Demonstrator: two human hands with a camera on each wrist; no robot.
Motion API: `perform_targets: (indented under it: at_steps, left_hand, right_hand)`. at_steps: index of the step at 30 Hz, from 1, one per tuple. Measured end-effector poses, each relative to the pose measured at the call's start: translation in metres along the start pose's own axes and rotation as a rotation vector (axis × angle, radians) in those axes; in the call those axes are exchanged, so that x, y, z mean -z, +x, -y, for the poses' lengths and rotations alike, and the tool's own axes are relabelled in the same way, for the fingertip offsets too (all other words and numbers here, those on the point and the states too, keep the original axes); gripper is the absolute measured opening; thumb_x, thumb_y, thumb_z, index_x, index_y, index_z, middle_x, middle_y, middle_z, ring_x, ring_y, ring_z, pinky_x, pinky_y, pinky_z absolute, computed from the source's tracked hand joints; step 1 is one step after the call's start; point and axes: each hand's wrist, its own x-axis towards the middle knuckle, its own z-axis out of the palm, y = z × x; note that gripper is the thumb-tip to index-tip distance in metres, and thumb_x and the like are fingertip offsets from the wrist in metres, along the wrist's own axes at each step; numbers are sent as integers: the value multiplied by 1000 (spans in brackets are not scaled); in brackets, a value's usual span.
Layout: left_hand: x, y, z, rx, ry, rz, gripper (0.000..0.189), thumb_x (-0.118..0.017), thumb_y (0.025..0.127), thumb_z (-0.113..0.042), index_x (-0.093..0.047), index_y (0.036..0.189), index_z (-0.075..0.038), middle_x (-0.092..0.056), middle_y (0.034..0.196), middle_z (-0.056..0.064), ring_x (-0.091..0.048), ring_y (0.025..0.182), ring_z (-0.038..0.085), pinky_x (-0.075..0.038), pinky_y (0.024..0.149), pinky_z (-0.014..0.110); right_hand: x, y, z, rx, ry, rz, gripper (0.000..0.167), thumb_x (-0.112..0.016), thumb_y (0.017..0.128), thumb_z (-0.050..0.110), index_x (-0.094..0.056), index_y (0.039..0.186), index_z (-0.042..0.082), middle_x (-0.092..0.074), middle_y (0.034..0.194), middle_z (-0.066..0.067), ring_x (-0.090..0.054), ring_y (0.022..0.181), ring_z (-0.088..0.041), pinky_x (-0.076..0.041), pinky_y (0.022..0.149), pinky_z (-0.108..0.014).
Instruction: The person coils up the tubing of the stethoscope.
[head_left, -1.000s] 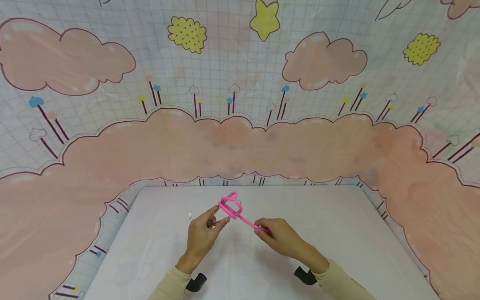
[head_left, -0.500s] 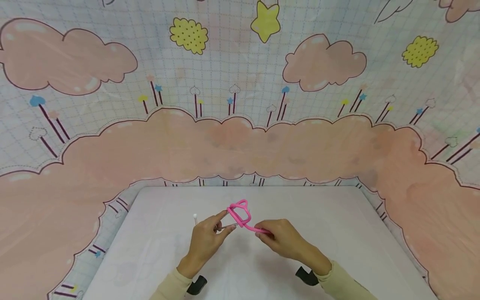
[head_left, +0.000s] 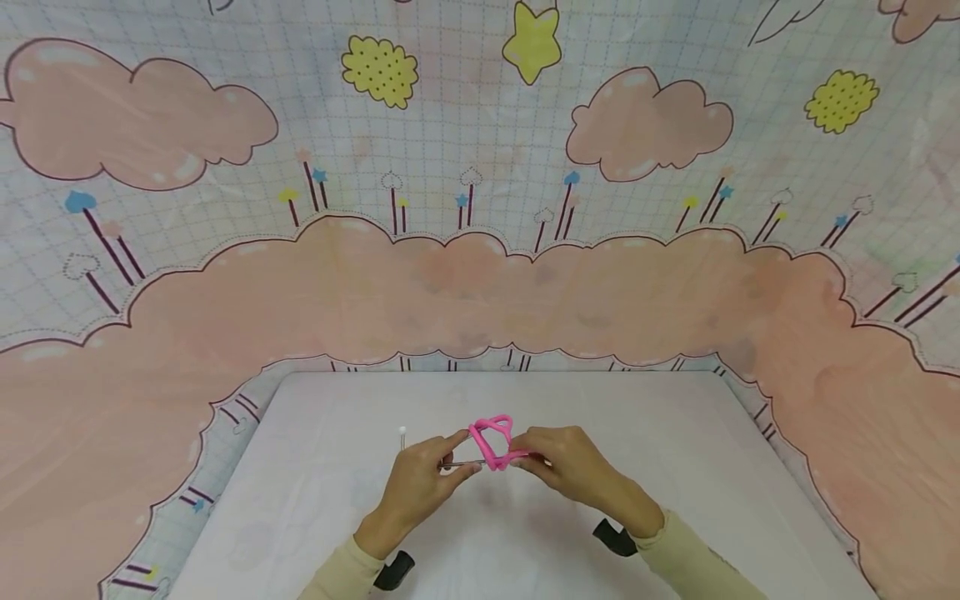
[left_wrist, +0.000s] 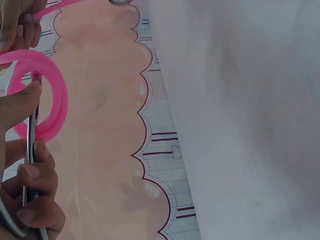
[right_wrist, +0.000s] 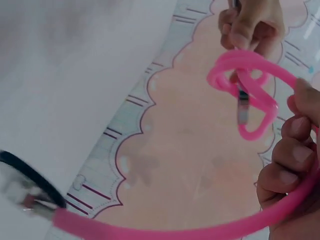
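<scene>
A stethoscope with pink tubing (head_left: pixel 480 442) is held between the two hands above the table. My left hand (head_left: pixel 420 483) grips its metal ear tubes (left_wrist: pixel 31 145); one white ear tip (head_left: pixel 402 431) sticks up behind that hand. Loops of the pink tubing circle the metal tubes at the left fingertips, as the left wrist view shows. My right hand (head_left: pixel 566 462) pinches the tubing just right of the loops. From the right hand a length of tube curves down to the chest piece (right_wrist: pixel 22 187), black-rimmed and blurred at the lower left of the right wrist view.
A white table (head_left: pixel 300 517) lies under the hands. Behind it hangs a printed cloth (head_left: pixel 480 292) with pink clouds and stars. Dark wrist devices (head_left: pixel 615 537) sit below the sleeves.
My left hand and the pink loops have shifted right and a little nearer. The right hand stays about in place, and the stretch of tubing between the hands has become much shorter.
</scene>
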Motion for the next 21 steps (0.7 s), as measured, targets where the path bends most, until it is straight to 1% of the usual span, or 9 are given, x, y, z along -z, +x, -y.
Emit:
perform_targets:
  at_steps: [2,5,10,14,17,21]
  left_hand:
    - [0,-1,-1,-1,13,36,49,-85,74,-36,-73,116,-13,-53,60,-5,-34,58,-2,-30,51,12]
    - [-1,-2,-2,-7,25,69,50,-84,74,-37,-73,116,-13,-55,60,-4,-34,58,-2,-30,51,12]
    - [-2,-1,-2,-35,19,78,50,-83,75,-38,-73,116,-12,-58,61,-4,-36,58,-2,-31,52,12]
    - [-1,0,-3,-47,25,81,50,-83,75,-39,-73,117,-12,-56,60,-6,-36,58,-3,-30,52,11]
    - [-1,0,-3,-51,31,80,50,-83,75,-39,-74,116,-12,-51,60,-10,-35,58,-3,-29,52,11]
    - [0,-1,-5,-60,15,88,49,-84,74,-37,-74,116,-12,-48,61,-13,-35,58,-4,-30,52,11]
  right_hand:
    - [2,2,-1,-10,2,9,21,-76,84,26,-71,101,14,-74,86,5,-64,67,-1,-49,65,-8]
    - [5,5,-3,-14,-4,16,22,-79,80,27,-69,97,15,-75,86,4,-67,68,-4,-50,64,-9]
    - [6,11,-5,-33,-31,19,27,-82,77,30,-68,96,16,-75,86,5,-69,72,-6,-51,65,-12]
    - [5,14,-8,-52,-17,31,27,-82,77,27,-69,100,17,-74,91,5,-70,77,-7,-53,68,-15]
    - [4,17,-10,-24,0,36,25,-80,80,25,-70,101,16,-71,90,6,-68,77,-6,-54,67,-16]
    - [3,19,-12,10,2,52,22,-75,84,28,-71,102,17,-67,89,7,-64,77,-3,-52,68,-13]
